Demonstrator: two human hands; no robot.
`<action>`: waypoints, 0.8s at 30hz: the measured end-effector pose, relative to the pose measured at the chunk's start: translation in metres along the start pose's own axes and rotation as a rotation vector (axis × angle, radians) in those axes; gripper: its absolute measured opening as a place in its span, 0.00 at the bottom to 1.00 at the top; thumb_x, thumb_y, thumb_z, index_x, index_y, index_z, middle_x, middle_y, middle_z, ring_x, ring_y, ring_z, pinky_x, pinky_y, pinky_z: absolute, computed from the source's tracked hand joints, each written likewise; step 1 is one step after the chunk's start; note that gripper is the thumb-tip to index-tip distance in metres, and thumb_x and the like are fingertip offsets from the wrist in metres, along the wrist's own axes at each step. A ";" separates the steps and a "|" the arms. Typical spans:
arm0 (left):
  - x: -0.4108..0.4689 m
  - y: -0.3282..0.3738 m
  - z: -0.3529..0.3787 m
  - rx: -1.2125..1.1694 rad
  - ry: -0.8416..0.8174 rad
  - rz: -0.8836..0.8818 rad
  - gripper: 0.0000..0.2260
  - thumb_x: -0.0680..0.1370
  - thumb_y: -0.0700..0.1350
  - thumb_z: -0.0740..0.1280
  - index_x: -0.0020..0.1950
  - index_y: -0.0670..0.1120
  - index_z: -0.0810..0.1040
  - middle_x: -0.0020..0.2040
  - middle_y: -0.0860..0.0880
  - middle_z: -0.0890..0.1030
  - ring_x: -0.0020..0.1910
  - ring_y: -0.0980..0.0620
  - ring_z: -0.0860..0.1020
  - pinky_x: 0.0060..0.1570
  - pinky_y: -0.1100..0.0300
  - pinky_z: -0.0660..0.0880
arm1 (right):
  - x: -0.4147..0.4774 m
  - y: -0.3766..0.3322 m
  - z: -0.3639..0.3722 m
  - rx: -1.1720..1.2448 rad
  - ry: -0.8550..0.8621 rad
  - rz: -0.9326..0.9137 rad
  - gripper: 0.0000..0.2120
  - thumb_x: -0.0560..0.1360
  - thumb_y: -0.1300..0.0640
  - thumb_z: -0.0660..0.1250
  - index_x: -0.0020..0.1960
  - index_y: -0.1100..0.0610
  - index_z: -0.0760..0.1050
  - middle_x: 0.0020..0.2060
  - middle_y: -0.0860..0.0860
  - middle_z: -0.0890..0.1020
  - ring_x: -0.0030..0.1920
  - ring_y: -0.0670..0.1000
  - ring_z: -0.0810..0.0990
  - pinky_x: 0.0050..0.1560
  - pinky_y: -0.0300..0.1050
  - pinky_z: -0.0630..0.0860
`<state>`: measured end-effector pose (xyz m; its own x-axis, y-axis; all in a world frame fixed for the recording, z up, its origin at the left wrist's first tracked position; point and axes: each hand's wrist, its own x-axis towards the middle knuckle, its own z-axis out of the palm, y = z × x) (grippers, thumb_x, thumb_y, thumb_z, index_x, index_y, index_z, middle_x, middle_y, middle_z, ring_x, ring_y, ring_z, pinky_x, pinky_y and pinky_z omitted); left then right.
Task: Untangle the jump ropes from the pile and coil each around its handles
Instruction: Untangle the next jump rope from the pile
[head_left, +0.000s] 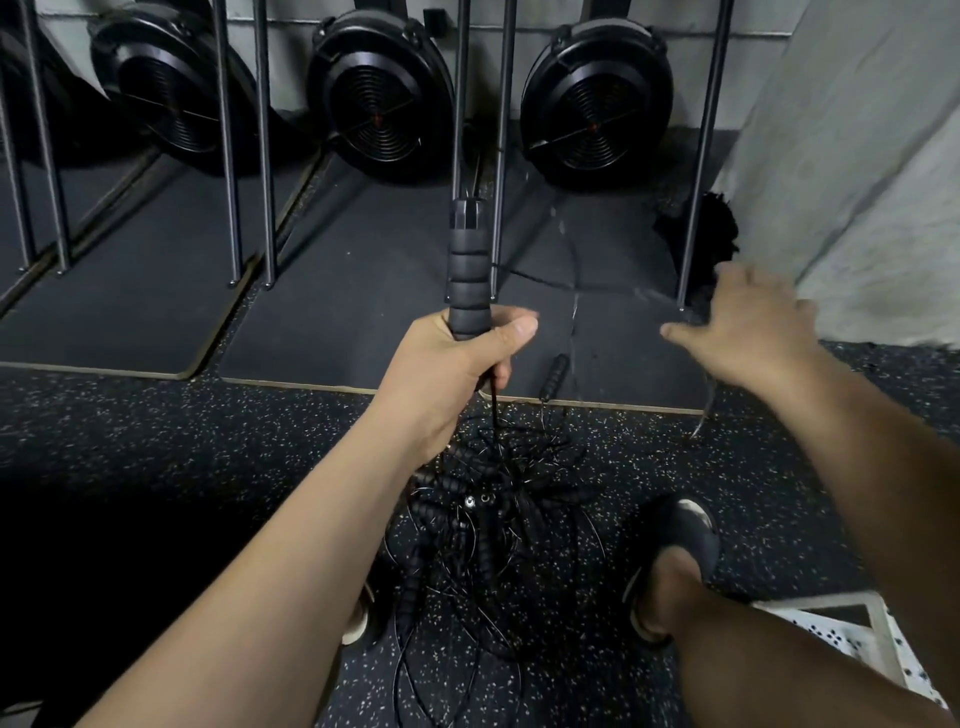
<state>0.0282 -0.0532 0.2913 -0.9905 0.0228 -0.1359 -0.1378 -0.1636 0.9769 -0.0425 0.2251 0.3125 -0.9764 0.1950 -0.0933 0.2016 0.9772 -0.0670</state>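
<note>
My left hand (457, 364) grips the lower end of a black ribbed foam jump-rope handle (469, 270), held upright. A thin black cord runs from the handle down into the pile of jump ropes (483, 509) on the speckled floor between my feet. The pile is a tangle of black handles and thin cords. A separate black handle (555, 375) lies on the dark mat just beyond the pile. My right hand (753, 327) is stretched forward to the right with spread fingers, blurred, holding nothing that I can see.
Three upright rowing machines with black fan housings (382, 98) and steel rails (501, 150) stand ahead on dark mats (332, 291). A concrete wall (852, 171) rises at right. My shoe (675, 540) is beside the pile; a white perforated box (852, 634) sits at lower right.
</note>
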 end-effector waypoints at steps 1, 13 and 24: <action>0.000 0.000 0.000 0.005 -0.002 -0.001 0.10 0.79 0.44 0.76 0.57 0.39 0.86 0.31 0.48 0.75 0.32 0.51 0.72 0.39 0.59 0.69 | -0.001 0.002 0.003 0.033 0.058 0.007 0.38 0.80 0.38 0.70 0.79 0.60 0.64 0.73 0.65 0.71 0.74 0.68 0.69 0.73 0.65 0.66; -0.003 -0.003 0.007 0.001 -0.039 -0.008 0.07 0.79 0.43 0.76 0.46 0.45 0.81 0.32 0.47 0.76 0.33 0.49 0.72 0.41 0.54 0.70 | -0.089 -0.077 0.023 0.527 -0.513 -0.428 0.17 0.73 0.43 0.80 0.58 0.46 0.81 0.42 0.46 0.85 0.41 0.47 0.84 0.44 0.46 0.76; -0.005 0.003 0.004 0.040 -0.042 -0.021 0.12 0.80 0.46 0.76 0.46 0.39 0.79 0.35 0.45 0.78 0.34 0.44 0.78 0.33 0.54 0.77 | -0.096 -0.093 0.042 0.956 -0.442 -0.438 0.03 0.82 0.54 0.73 0.51 0.52 0.81 0.35 0.45 0.85 0.32 0.43 0.77 0.34 0.37 0.72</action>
<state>0.0332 -0.0502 0.2955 -0.9863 0.0672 -0.1506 -0.1580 -0.1235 0.9797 0.0356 0.1120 0.2860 -0.9026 -0.3790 -0.2043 0.0116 0.4529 -0.8915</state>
